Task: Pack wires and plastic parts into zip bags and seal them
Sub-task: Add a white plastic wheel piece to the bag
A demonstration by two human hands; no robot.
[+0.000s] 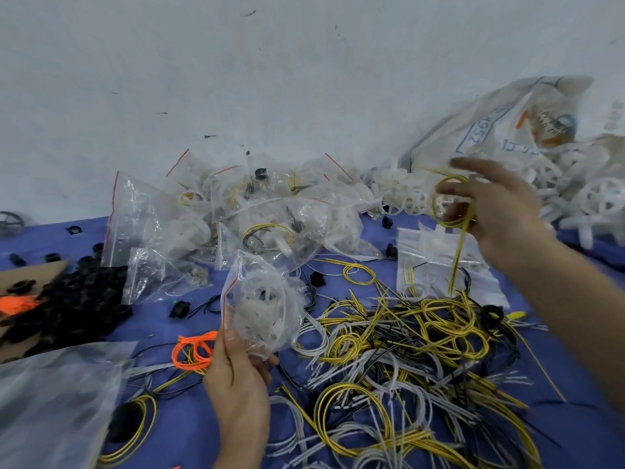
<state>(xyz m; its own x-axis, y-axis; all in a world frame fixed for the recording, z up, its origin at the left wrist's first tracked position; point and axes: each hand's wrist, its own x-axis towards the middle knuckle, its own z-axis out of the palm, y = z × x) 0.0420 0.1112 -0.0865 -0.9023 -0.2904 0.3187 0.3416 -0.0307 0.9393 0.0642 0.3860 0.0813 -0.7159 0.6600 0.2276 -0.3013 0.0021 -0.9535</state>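
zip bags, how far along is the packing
Done: a pile of filled bags by the wall. In hand: left hand holds a bag with a white part, right hand holds a yellow wire. Left: loose wires, black parts.

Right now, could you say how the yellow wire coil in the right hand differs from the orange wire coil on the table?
The yellow wire coil is held up by the right hand, one end trailing down; the orange wire coil lies on the blue table cover. Both are looped.
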